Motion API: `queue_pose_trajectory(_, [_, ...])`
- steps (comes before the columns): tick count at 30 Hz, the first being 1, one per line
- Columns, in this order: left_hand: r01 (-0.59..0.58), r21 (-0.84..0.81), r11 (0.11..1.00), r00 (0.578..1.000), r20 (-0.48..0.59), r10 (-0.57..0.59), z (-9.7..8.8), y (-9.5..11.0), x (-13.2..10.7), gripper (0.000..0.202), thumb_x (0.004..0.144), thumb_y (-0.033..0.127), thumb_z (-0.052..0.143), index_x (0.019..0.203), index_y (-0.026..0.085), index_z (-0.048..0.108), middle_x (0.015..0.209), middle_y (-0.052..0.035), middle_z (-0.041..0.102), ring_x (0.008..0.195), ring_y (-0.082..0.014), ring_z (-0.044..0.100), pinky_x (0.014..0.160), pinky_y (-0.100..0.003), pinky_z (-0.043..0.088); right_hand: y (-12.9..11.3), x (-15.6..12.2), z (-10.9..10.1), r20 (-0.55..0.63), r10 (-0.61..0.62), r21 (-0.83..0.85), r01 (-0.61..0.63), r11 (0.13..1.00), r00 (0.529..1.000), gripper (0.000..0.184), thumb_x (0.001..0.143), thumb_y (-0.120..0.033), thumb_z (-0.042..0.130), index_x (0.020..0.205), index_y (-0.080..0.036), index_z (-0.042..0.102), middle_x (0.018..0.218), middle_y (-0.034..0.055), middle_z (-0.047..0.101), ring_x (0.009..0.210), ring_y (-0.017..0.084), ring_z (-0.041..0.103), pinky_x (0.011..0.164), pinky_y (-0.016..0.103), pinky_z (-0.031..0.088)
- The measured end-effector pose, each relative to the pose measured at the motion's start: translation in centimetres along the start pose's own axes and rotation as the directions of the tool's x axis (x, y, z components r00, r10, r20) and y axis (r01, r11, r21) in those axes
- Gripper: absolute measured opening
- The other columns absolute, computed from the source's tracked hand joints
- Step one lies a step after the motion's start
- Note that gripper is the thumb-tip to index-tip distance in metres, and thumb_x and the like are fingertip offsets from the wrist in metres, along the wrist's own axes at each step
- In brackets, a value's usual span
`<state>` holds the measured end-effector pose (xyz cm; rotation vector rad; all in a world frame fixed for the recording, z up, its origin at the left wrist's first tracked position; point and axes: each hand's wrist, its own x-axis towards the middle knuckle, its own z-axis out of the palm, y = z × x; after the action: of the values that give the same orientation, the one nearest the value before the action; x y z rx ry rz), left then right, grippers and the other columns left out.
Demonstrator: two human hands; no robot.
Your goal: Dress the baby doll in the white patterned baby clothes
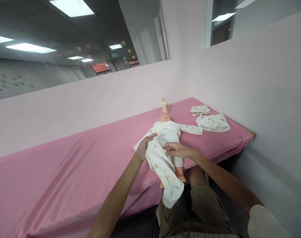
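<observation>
White printed cloth [162, 165] lying partly over doll [169, 136]; we are pinching its far end in left grip [150, 137], long axis running near-right; right grip [166, 149] touching right edge, closure unclear.

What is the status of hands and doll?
Left hand gripping printed cloth; right hand at its edge. Doll face-up on pink cover. Bottle beyond doll's head, not in way.

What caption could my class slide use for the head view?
Left hand holding a printed white cloth over a doll on a pink sheet, right hand at the cloth's edge.
</observation>
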<state>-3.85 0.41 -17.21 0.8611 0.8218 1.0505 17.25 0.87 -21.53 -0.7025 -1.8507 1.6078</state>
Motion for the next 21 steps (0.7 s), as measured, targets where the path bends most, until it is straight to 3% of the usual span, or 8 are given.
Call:
queue_pose_trajectory(3, [-0.021,0.026,0.999,1.0,0.009,0.02,-0.8,0.3,-0.1,0.029,0.066,0.02,0.059,0.095,0.018,0.057,0.051,0.0049,0.054,0.041,-0.0128,0.052,0.043,-0.022,0.042,0.2,0.5,0.2,0.025,-0.014,0.04,0.013,0.999,1.0,0.024,0.074,-0.036,0.07,0.091,-0.019,0.065,0.086,0.0029,0.063,0.084,0.019,0.061,0.081,0.032,0.049])
queue_pose_trajectory(8, [0.015,0.09,0.996,0.996,0.089,-0.023,-1.0,0.6,0.0,0.02,0.07,0.022,0.063,0.089,0.018,0.059,0.058,0.0028,0.059,0.044,-0.0118,0.054,0.046,-0.021,0.043,-0.5,0.7,0.4,0.073,-0.033,0.118,0.024,0.993,0.997,0.035,0.069,-0.032,0.073,0.1,-0.021,0.061,0.093,0.0026,0.064,0.092,0.018,0.06,0.084,0.03,0.048])
queue_pose_trajectory(10, [0.09,0.16,0.983,0.989,0.099,-0.107,-0.6,0.5,0.1,0.018,0.075,0.03,0.066,0.085,0.015,0.06,0.059,0.0016,0.059,0.046,-0.0106,0.053,0.046,-0.02,0.041,-0.9,1.0,0.5,0.017,-0.02,0.142,0.018,0.99,1.0,0.027,0.072,-0.035,0.07,0.093,-0.021,0.061,0.089,0.0044,0.065,0.086,0.02,0.061,0.079,0.032,0.048])
queue_pose_trajectory(13, [0.237,0.244,0.94,0.965,0.055,-0.257,0.1,-0.1,0.2,0.027,0.078,0.039,0.068,0.08,0.013,0.062,0.06,-0.0007,0.059,0.051,-0.0111,0.055,0.05,-0.021,0.044,-1.4,1.5,0.8,-0.157,-0.053,0.168,0.08,0.983,0.986,0.016,0.077,-0.037,0.063,0.085,-0.024,0.059,0.086,0.0054,0.064,0.08,0.021,0.06,0.074,0.033,0.047])
queue_pose_trajectory(17, [0.283,0.314,0.906,0.956,-0.011,-0.295,0.2,-1.2,0.4,0.019,0.074,0.026,0.072,0.089,0.015,0.066,0.062,-0.0003,0.061,0.056,-0.0135,0.057,0.054,-0.024,0.046,-2.2,2.3,1.5,-0.236,-0.125,0.098,0.152,0.984,0.964,0.006,0.078,-0.029,0.059,0.082,-0.025,0.058,0.082,0.0044,0.062,0.077,0.02,0.058,0.07,0.032,0.045])
queue_pose_trajectory(21, [0.258,0.384,0.886,0.962,-0.019,-0.272,-1.3,-1.8,0.5,0.008,0.07,0.012,0.071,0.076,0.011,0.066,0.051,0.0016,0.054,0.053,-0.0127,0.052,0.052,-0.024,0.043,-3.1,3.4,2.1,-0.155,-0.212,-0.047,0.207,0.977,0.965,0.007,0.078,-0.018,0.052,0.078,-0.022,0.058,0.079,0.0012,0.061,0.075,0.015,0.055,0.069,0.028,0.043])
